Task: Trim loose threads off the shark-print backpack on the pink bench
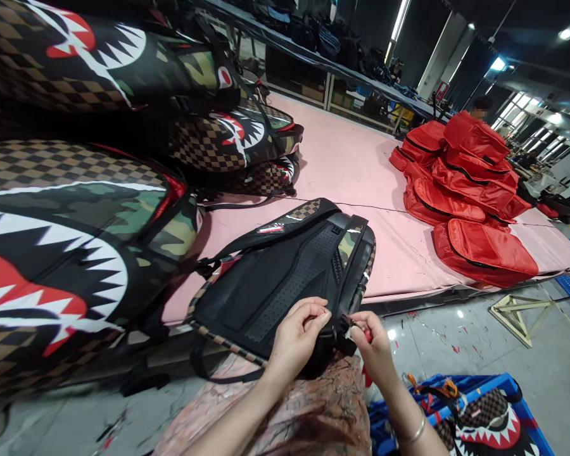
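Note:
A black backpack [285, 278] with checkered and camouflage trim lies back-panel up on the edge of a pink table [351, 164], partly over my lap. My left hand [297, 332] pinches the bag's lower edge near a strap. My right hand [373, 345] holds a small red tool against a black strap end at the same spot. The tool is mostly hidden by my fingers.
Stacks of shark-mouth backpacks [66, 253] fill the left side. A pile of red bags [460, 190] lies on the table's far right, with a person behind it. A blue crate [513, 386] holding another shark-mouth bag sits on the floor at my right.

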A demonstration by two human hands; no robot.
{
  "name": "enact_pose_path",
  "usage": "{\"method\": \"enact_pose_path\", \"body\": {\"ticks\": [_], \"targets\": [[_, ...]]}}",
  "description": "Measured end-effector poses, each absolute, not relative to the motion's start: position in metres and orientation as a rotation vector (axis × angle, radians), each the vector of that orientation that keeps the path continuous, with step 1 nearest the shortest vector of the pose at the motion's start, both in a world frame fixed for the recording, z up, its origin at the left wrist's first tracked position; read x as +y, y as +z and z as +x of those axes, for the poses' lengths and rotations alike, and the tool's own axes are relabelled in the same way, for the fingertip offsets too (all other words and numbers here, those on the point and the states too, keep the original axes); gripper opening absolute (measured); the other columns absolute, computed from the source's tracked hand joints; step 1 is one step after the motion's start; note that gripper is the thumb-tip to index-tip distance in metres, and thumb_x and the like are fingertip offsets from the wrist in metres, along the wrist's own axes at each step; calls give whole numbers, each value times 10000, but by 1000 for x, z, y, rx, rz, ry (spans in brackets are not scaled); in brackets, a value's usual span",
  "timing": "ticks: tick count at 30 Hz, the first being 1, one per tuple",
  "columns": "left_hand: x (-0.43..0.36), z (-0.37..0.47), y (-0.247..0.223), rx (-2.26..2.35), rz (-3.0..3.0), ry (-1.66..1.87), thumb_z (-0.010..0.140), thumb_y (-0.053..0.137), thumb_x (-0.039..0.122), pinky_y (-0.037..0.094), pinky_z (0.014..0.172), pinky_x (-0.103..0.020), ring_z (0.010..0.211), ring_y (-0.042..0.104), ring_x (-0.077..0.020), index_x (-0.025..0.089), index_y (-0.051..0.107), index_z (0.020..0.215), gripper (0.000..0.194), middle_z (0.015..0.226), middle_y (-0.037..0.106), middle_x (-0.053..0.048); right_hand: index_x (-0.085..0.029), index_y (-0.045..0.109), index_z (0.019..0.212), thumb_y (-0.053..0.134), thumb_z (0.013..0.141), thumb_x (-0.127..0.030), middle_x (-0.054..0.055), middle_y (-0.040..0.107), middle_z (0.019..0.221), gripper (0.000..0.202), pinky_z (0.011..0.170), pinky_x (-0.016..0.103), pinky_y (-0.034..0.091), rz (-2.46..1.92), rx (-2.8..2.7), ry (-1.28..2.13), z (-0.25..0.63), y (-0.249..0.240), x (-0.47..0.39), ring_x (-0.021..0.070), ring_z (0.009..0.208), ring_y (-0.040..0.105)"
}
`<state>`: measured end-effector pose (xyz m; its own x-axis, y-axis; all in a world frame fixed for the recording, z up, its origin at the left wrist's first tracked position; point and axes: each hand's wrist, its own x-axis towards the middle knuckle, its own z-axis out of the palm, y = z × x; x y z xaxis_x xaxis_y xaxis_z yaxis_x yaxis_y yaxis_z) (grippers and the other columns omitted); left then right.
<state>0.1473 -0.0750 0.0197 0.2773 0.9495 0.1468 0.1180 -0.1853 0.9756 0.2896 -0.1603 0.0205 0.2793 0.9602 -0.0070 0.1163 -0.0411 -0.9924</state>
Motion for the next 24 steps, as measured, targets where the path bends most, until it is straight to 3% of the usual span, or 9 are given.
{"method": "enact_pose_path", "body": {"ticks": [6,14,19,23,24], "targets": [[-81,148,14,1024,1584,1144,791,466,361,405,813,-263,911,507,-151,117,557,699,276,963,532,-107,-159,549,923,511,827,-214,3,554,829,117,711,212,341,-1591,-1815,240,316,45,-148,92,772,493],[-85,148,14,988,1791,1156,859,404,291,339,865,-248,969,451,-141,125,540,747,242,970,482,-98,-176,526,852,486,850,-285,6,523,768,115,619,271,255,-1762,-2238,43,311,78,-134,130,707,450],[-84,145,14,981,1347,1101,774,465,404,329,847,-260,924,440,-161,111,468,679,308,959,472,-113,-160,549,866,467,855,-243,15,550,827,117,702,215,339,-1560,-1769,452,316,43,-142,101,782,492],[-81,147,14,905,1022,975,724,495,559,325,585,-218,617,352,-75,81,444,839,494,762,407,-29,-143,501,1070,474,828,-312,73,521,1012,296,799,230,372,-1412,-1202,867,302,-9,-152,127,912,485],[-80,147,14,884,974,956,722,498,589,319,563,-204,595,329,-64,76,437,884,541,722,371,-7,-139,488,1124,510,786,-305,73,529,975,377,730,225,386,-1409,-1131,947,295,-23,-153,122,827,493]]}}
